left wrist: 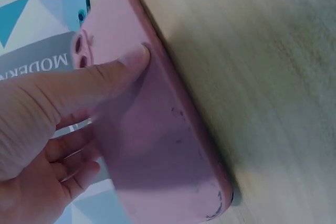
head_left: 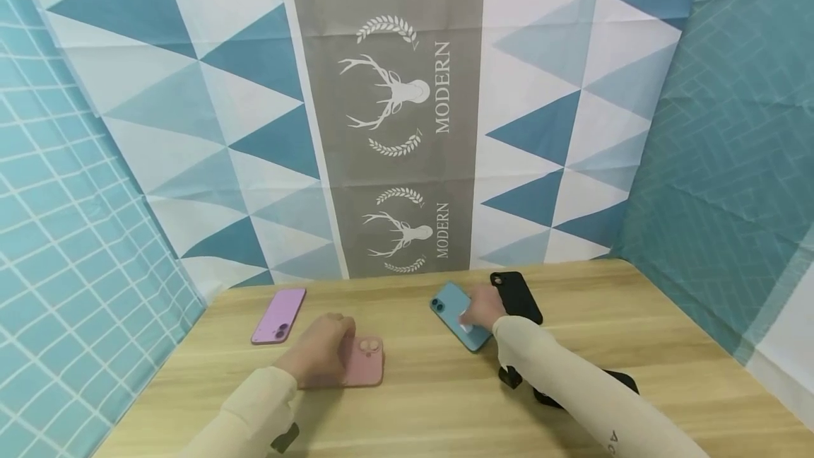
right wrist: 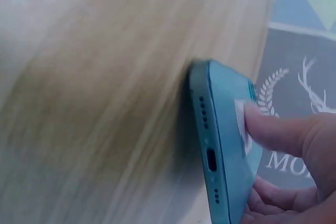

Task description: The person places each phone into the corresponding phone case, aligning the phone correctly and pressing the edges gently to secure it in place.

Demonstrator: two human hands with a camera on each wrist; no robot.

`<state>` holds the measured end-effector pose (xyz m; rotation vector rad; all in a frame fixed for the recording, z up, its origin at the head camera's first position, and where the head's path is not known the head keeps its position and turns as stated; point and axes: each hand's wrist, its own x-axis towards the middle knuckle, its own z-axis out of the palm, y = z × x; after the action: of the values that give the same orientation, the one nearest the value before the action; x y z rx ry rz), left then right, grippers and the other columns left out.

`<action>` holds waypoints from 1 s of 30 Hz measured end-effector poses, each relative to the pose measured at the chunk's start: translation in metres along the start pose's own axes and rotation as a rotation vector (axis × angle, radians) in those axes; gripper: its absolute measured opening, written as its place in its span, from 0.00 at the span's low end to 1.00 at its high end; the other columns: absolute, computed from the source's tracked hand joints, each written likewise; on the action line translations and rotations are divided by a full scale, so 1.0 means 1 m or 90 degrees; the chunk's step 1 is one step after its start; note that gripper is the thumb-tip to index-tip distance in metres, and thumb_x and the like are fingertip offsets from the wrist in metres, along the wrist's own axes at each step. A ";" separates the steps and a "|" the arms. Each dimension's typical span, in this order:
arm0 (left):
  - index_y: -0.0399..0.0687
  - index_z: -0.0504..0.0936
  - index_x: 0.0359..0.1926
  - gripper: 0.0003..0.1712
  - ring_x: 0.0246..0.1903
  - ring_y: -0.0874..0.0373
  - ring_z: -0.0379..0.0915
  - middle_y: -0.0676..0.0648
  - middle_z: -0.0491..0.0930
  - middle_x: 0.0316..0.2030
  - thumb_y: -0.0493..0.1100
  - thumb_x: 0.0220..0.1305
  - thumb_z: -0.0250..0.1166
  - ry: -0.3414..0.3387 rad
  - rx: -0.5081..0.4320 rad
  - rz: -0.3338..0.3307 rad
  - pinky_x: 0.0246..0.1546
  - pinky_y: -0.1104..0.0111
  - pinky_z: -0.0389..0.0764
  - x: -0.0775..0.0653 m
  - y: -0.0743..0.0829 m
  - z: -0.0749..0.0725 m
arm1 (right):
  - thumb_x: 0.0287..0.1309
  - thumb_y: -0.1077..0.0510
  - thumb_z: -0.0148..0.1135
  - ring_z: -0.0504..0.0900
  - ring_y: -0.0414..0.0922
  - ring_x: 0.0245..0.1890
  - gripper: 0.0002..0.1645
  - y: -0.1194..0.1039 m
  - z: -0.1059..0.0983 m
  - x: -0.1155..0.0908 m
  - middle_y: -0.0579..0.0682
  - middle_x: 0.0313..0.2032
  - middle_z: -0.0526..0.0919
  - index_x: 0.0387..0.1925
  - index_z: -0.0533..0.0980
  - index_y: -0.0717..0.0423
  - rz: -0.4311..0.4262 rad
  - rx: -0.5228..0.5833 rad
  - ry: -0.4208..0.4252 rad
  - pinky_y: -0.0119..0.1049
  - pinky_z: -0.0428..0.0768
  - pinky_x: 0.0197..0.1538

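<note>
In the head view a pink phone [head_left: 367, 366] lies on the wooden table, left of the middle. My left hand [head_left: 321, 348] grips it by its long edge. In the left wrist view the thumb [left wrist: 113, 77] presses on the scuffed pink back, while the other fingers sit by the opposite edge. A blue phone [head_left: 453, 300] with a white sticker [right wrist: 243, 124] on its back is held by my right hand [head_left: 485, 307]. The right thumb rests on that sticker, with the fingers along the side. The charging port end shows in the right wrist view.
A purple phone [head_left: 280, 315] lies at the table's back left. Just right of my right hand is a black phone or case [head_left: 518, 297]. Another black flat item [head_left: 623, 379] is partly hidden under the right sleeve. A patterned cloth [head_left: 394, 126] hangs behind the table [head_left: 432, 415].
</note>
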<state>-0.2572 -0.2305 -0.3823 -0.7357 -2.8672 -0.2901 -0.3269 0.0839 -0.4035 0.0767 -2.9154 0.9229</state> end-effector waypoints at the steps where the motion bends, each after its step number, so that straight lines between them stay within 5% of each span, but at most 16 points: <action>1: 0.43 0.80 0.32 0.30 0.32 0.58 0.69 0.50 0.79 0.29 0.34 0.16 0.78 -0.004 -0.006 -0.005 0.39 0.61 0.77 -0.001 0.001 0.000 | 0.42 0.61 0.75 0.65 0.41 0.20 0.14 0.002 0.001 0.001 0.48 0.17 0.71 0.17 0.76 0.60 0.006 0.009 -0.001 0.31 0.69 0.24; 6: 0.43 0.85 0.33 0.25 0.33 0.60 0.68 0.51 0.84 0.29 0.33 0.22 0.76 -0.013 -0.020 -0.007 0.39 0.64 0.76 -0.004 0.002 -0.002 | 0.51 0.63 0.66 0.51 0.39 0.16 0.30 0.012 0.004 0.006 0.42 0.11 0.52 0.08 0.56 0.51 0.004 -0.017 0.000 0.30 0.55 0.21; 11: 0.44 0.85 0.31 0.16 0.33 0.57 0.75 0.50 0.85 0.29 0.29 0.34 0.69 -0.014 -0.005 0.037 0.40 0.62 0.80 -0.004 0.001 -0.015 | 0.51 0.61 0.65 0.52 0.39 0.14 0.27 0.005 -0.010 0.008 0.43 0.11 0.55 0.07 0.59 0.53 0.051 0.036 -0.055 0.29 0.56 0.20; 15: 0.43 0.85 0.30 0.13 0.32 0.55 0.79 0.49 0.85 0.28 0.26 0.40 0.68 -0.069 -0.013 0.064 0.36 0.63 0.82 -0.001 0.003 -0.031 | 0.51 0.64 0.62 0.53 0.38 0.12 0.29 0.001 -0.019 0.003 0.41 0.09 0.53 0.06 0.56 0.49 0.061 0.087 -0.055 0.28 0.58 0.17; 22: 0.43 0.86 0.28 0.12 0.33 0.52 0.82 0.47 0.86 0.30 0.24 0.44 0.67 -0.125 -0.064 0.047 0.37 0.61 0.85 0.000 0.008 -0.045 | 0.54 0.60 0.64 0.61 0.39 0.11 0.30 0.000 -0.022 0.001 0.42 0.08 0.58 0.07 0.58 0.49 0.070 0.029 -0.082 0.28 0.63 0.18; 26: 0.45 0.85 0.25 0.10 0.30 0.58 0.79 0.50 0.85 0.27 0.26 0.44 0.68 -0.142 -0.091 0.053 0.34 0.64 0.84 0.001 0.011 -0.047 | 0.57 0.58 0.65 0.67 0.39 0.12 0.28 0.002 -0.019 -0.002 0.43 0.09 0.62 0.08 0.61 0.50 0.085 -0.002 -0.106 0.28 0.67 0.19; 30: 0.47 0.85 0.26 0.06 0.27 0.66 0.74 0.53 0.83 0.26 0.31 0.50 0.69 -0.164 -0.152 0.086 0.31 0.71 0.81 0.005 0.017 -0.050 | 0.57 0.61 0.64 0.60 0.39 0.15 0.29 0.004 -0.018 -0.005 0.43 0.12 0.56 0.09 0.57 0.50 0.109 0.068 -0.120 0.28 0.63 0.20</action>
<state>-0.2471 -0.2251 -0.3304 -1.0768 -3.0336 -0.5651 -0.3212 0.0974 -0.3918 -0.0859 -3.0815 1.1572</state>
